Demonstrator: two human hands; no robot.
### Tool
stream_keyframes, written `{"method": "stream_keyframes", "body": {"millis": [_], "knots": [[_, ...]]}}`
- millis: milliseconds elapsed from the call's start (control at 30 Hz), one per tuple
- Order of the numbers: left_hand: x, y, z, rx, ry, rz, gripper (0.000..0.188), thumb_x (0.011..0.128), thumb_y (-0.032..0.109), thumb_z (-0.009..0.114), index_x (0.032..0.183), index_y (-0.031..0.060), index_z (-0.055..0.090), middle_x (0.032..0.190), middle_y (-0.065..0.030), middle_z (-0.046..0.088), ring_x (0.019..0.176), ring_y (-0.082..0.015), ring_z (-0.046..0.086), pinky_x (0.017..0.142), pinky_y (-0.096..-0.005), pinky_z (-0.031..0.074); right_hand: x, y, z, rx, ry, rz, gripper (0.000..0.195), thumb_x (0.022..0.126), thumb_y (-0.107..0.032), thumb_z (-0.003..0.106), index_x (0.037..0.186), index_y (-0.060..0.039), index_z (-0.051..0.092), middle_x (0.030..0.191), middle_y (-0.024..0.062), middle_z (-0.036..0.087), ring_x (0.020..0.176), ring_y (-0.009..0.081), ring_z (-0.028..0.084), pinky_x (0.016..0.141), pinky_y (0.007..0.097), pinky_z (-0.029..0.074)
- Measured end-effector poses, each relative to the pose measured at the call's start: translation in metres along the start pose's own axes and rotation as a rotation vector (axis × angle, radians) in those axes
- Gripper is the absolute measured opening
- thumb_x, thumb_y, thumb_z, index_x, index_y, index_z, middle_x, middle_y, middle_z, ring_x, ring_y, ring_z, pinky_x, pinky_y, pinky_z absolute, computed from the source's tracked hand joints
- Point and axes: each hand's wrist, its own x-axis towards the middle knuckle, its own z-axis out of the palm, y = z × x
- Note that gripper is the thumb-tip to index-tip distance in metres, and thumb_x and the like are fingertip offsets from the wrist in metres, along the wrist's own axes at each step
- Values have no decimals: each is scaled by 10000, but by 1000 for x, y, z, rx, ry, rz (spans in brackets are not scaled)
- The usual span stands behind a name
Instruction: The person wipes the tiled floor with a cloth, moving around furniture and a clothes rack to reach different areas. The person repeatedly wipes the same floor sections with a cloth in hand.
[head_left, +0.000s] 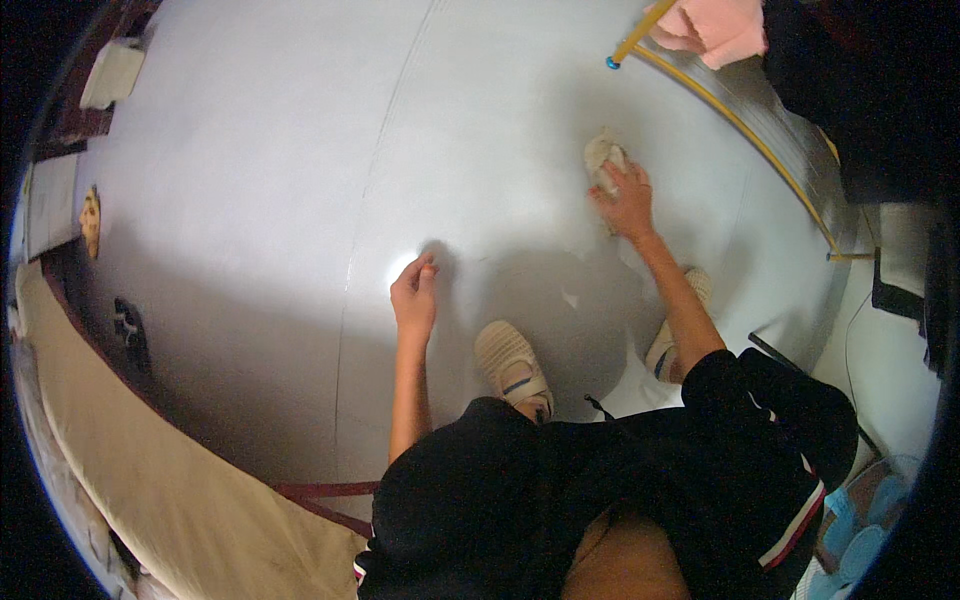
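Observation:
A crumpled off-white cloth lies against the smooth grey floor. My right hand presses on it, the fingers spread over its near part, so some of the cloth is hidden. My left hand is farther left, just above the floor, with its fingers curled in to the thumb. Nothing shows in that hand. Below and between my arms are my feet in beige woven shoes, the left shoe in fuller view and the right shoe partly covered by my forearm.
A yellow metal frame stands on the right, with pink fabric above it. On the left are a tan-covered bed or bench, a small black object and a spotted yellowish item. Blue slippers lie at lower right.

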Motion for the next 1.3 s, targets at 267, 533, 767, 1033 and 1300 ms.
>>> {"method": "stream_keyframes", "body": {"millis": [267, 533, 767, 1033, 1300], "knots": [[33, 11, 33, 4, -159, 57, 319, 959, 170, 558, 1154, -76, 618, 1028, -143, 684, 925, -194, 648, 855, -310, 500, -55, -56, 42, 345, -126, -453, 434, 719, -33, 689, 1128, -174, 674, 1242, 100, 599, 1126, 304, 525, 965, 468, 381], [67, 92, 80, 64, -364, 252, 263, 954, 73, 525, 1155, -67, 619, 1054, -157, 679, 951, -206, 659, 856, -318, 514, 26, -4, -115, 134, -613, -306, 445, 773, -164, 674, 1212, -219, 624, 1109, 120, 652, 1023, 315, 624, 876, 419, 469], [59, 143, 95, 333, -384, 292, 265, 959, 82, 527, 1154, -76, 615, 1046, -174, 679, 941, -210, 661, 864, -318, 512, 29, 169, -137, 393, -120, -42, 551, 810, -273, 657, 1338, -196, 522, 1366, 93, 511, 1211, 307, 512, 1013, 453, 394], [-35, 157, 118, 769, -592, 207, 256, 920, 80, 567, 1109, -79, 637, 924, -169, 704, 848, -193, 667, 759, -315, 512, -171, 588, -70, -76, 723, 863, 569, 806, -309, 693, 1321, -152, 508, 990, 98, 700, 878, 203, 670, 701, 345, 531], [-101, 181, 60, 1031, -505, -89, 308, 914, 183, 570, 1093, -54, 651, 945, -194, 706, 885, -250, 689, 810, -358, 522, -102, 597, -60, -70, 310, 1062, 637, 824, -362, 596, 1422, -273, 393, 1504, 78, 370, 1295, 328, 403, 1006, 462, 388]]}}
